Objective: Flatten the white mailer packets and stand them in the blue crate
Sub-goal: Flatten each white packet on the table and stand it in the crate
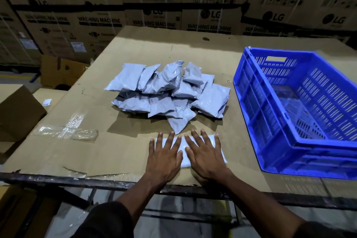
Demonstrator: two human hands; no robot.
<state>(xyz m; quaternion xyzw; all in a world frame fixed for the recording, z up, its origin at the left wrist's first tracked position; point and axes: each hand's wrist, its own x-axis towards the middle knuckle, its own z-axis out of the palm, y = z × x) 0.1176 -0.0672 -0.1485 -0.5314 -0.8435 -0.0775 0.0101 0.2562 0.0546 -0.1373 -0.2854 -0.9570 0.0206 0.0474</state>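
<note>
Two bare arms in dark sleeves reach out over the near edge of the table. Both hands lie flat, palms down, fingers spread and straight, pressing on one white mailer packet (183, 146). The left hand (164, 157) covers the left half of it and the right hand (205, 155) covers the right half. Neither hand grasps anything; they only push down.

That packet is a long, smooth white rectangle. It lies flat on the brown cardboard sheet (125, 147) that covers the table, close to the front edge. Its corners peek out past the fingers.

Just behind it sits a pile of packets (168, 91) in the middle of the cardboard. These look puffy and crinkled, grey-white and a bit shiny, and they lean on each other every which way. One pointed corner of the pile almost reaches the fingertips.

To the right stands the blue crate (278, 121). It is plastic, with slotted sides and a handle hole in the far wall. Its front left corner is near the pressed packet but not touching it.

Some clear tape (65, 131) is stuck on the cardboard to the left. Big brown boxes (208, 19) marked with washing machine words are stacked behind the table.
</note>
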